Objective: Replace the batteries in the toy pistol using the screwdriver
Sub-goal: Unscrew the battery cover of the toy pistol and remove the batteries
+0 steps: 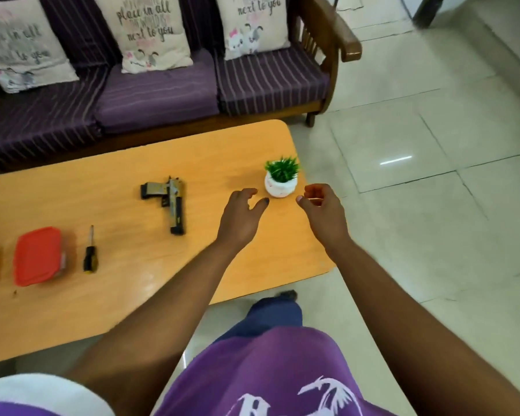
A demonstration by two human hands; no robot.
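Above the right end of an orange table (132, 295), both bare hands are stretched forward with nothing in them. Left hand (240, 216) hovers over the tabletop, fingers loosely curled and spread, thumb out toward the right, holding nothing. Right hand (323, 210) hangs at the table's right edge, partly over the tiled floor (433, 145), fingers curled inward but empty. Between the two hands and just beyond their fingertips stands a small white pot with a green plant (281, 177); neither hand touches it.

Well to the left of the left hand lies the toy pistol (170, 202) flat on the table, barrel pointing back toward the person, grip pointing left. Farther left and nearer the person lies the screwdriver (90, 250), black and yellow handle closest, its shaft pointing away. Just left of it sits a container with a red lid (36, 255), and something yellow shows at the picture's left edge, too cut off to identify.

Beyond the table stands a wooden sofa (162, 94) with purple striped seat pads and three printed cushions (150, 31). The person wears a purple shirt (267, 376).
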